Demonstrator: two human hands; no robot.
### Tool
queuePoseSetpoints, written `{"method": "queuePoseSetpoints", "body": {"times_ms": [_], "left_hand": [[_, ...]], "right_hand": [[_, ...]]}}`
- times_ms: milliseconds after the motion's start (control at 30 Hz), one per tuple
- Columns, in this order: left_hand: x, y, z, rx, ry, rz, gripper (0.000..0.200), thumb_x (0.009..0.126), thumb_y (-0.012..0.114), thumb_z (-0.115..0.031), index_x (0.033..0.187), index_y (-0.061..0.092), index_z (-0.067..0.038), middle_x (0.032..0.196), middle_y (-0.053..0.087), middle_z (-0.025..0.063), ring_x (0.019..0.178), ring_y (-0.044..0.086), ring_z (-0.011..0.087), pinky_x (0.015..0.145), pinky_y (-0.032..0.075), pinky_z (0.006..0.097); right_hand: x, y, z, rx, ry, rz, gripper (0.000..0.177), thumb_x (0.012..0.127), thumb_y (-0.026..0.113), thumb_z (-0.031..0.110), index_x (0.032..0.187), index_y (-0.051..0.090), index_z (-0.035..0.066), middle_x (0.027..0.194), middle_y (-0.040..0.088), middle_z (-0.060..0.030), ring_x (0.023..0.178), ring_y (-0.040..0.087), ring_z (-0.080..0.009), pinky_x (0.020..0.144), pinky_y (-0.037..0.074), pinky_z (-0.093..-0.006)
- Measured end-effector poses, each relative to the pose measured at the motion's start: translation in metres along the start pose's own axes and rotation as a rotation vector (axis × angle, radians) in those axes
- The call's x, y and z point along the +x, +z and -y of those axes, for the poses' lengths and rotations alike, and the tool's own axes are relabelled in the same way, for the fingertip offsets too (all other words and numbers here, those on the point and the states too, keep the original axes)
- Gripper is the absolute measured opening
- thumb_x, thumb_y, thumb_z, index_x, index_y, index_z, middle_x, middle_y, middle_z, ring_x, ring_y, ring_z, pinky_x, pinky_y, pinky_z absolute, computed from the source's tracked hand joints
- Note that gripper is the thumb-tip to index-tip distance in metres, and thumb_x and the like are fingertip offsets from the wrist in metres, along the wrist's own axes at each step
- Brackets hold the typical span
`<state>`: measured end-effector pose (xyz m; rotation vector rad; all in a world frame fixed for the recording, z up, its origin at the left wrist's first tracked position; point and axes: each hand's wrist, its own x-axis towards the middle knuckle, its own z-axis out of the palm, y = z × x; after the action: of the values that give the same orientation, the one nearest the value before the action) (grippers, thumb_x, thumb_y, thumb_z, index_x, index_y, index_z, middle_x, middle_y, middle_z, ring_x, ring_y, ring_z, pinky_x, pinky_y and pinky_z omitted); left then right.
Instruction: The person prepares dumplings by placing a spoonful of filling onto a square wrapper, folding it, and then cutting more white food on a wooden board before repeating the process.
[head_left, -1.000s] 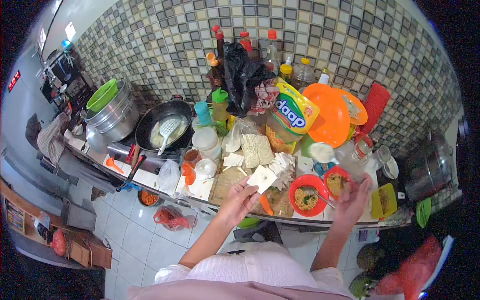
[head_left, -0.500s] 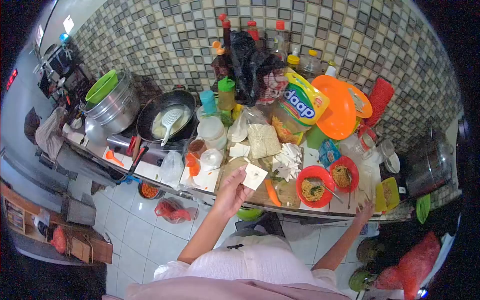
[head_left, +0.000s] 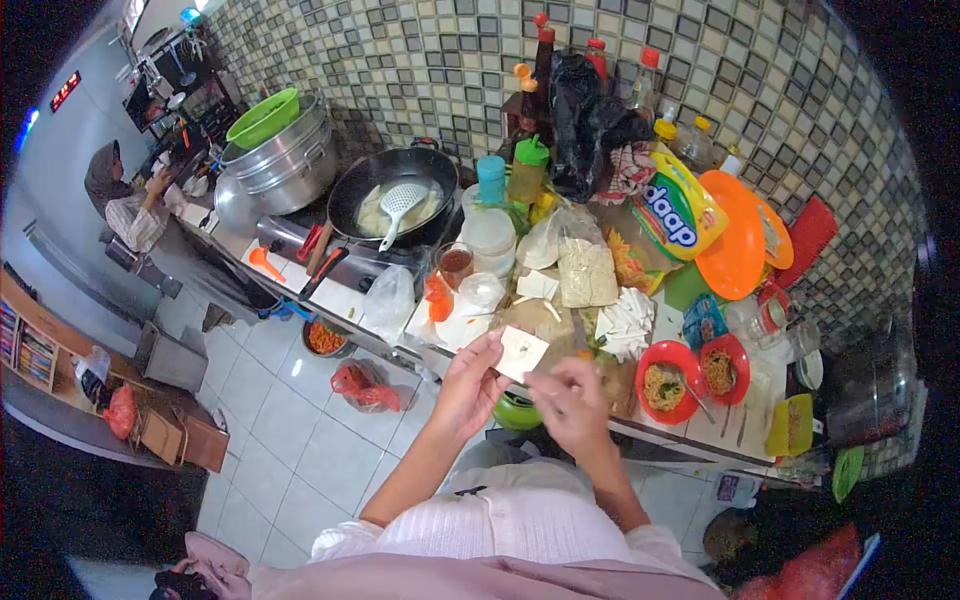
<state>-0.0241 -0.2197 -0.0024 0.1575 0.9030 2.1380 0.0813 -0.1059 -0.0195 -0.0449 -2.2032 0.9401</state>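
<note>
Held up in front of my body, a square, cream-colored wrapper (head_left: 523, 352) carries a small dark bit near its middle. My left hand (head_left: 470, 388) pinches it along its left edge, fingers beneath. Just to the right, my right hand (head_left: 575, 410) has its fingers curled, slightly blurred, with a fingertip right at the wrapper's lower corner; I cannot tell what, if anything, is in them. Behind the hands lies a wooden board (head_left: 575, 340) with a pile of cut white wrappers (head_left: 626, 323) and a pack of pale noodles (head_left: 587, 272).
Two red bowls of noodles (head_left: 667, 384) stand at the right, by a yellow container (head_left: 790, 427). A black wok (head_left: 360, 210) with a white slotted spoon (head_left: 401, 203) sits on the stove. Orange plates (head_left: 735, 235) and bottles line the wall. Another person (head_left: 130, 195) is far left.
My right hand has come from the counter's right end, near the yellow container, to the wrapper. The left hand still holds the wrapper. The view has turned left, bringing the other person into fuller view.
</note>
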Motion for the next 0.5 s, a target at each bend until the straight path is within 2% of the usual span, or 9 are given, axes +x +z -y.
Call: {"method": "queuePoseSetpoints", "body": {"times_ms": [33,100,200,400,500], "left_hand": [[-0.002,-0.002,0.000,0.010,0.003,0.027,0.031,0.087,0.042,-0.010,0.114,0.042,0.005,0.113,0.051,0.0145,0.097,0.054,0.0176,0.080,0.048,0.0277],[-0.007,0.001,-0.004,-0.001,0.018,0.031,0.031,0.087,0.042,-0.010,0.115,0.041,0.005,0.113,0.050,0.0143,0.097,0.054,0.0177,0.080,0.048,0.0279],[-0.013,0.004,-0.009,-0.001,0.039,0.031,0.032,0.087,0.042,-0.010,0.115,0.041,0.005,0.114,0.050,0.0138,0.098,0.054,0.0178,0.082,0.047,0.0284],[-0.018,0.000,-0.014,0.056,0.044,0.081,0.031,0.088,0.042,-0.011,0.116,0.043,0.002,0.111,0.051,0.0104,0.098,0.053,0.0153,0.083,0.045,0.0270],[-0.022,-0.001,-0.020,0.123,0.072,0.103,0.032,0.086,0.047,-0.009,0.116,0.044,0.002,0.110,0.052,0.0087,0.097,0.052,0.0140,0.083,0.045,0.0263]], "right_hand": [[-0.001,0.007,0.005,0.002,0.007,0.005,0.022,0.067,0.064,0.003,0.087,0.064,0.011,0.088,0.050,-0.0080,0.071,0.051,-0.0197,0.058,0.043,-0.0267],[0.005,0.015,0.009,-0.059,-0.139,-0.025,0.025,0.066,0.064,0.000,0.087,0.065,0.011,0.085,0.050,-0.0057,0.064,0.051,-0.0164,0.052,0.042,-0.0263],[0.015,0.014,0.014,-0.044,-0.154,-0.072,0.021,0.064,0.066,-0.002,0.081,0.066,0.010,0.082,0.046,-0.0045,0.064,0.048,-0.0139,0.051,0.039,-0.0228],[0.040,0.011,0.018,0.041,-0.110,-0.106,0.024,0.061,0.065,-0.004,0.081,0.066,0.010,0.080,0.046,-0.0055,0.065,0.047,-0.0138,0.051,0.039,-0.0231],[0.054,0.017,0.009,0.032,-0.168,-0.114,0.029,0.060,0.069,0.003,0.088,0.063,0.008,0.082,0.046,-0.0064,0.067,0.048,-0.0155,0.053,0.039,-0.0233]]}}
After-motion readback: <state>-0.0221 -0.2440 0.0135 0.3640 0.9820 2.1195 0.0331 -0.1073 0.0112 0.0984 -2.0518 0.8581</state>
